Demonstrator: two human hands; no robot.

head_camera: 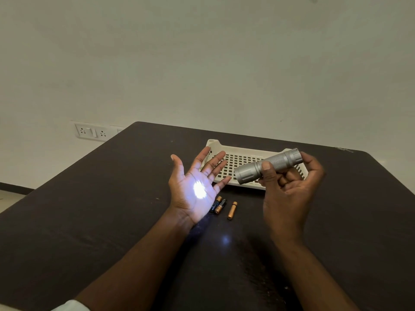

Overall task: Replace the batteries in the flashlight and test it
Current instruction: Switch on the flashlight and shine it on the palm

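My right hand (289,187) grips a silver flashlight (267,166) above the table, its lens aimed left and down. The flashlight is lit: a bright white spot falls on the palm of my left hand (195,189), which is held flat and open with fingers spread. A fainter glow shows on the table below. Three small batteries lie on the table between my hands: two side by side (218,205) by my left palm's edge, and a copper-coloured one (232,210) just to their right.
A white perforated plastic tray (238,160) sits on the dark table (112,209) behind my hands. A wall socket panel (89,131) is on the wall at the left. The table's far edge runs just beyond the tray.
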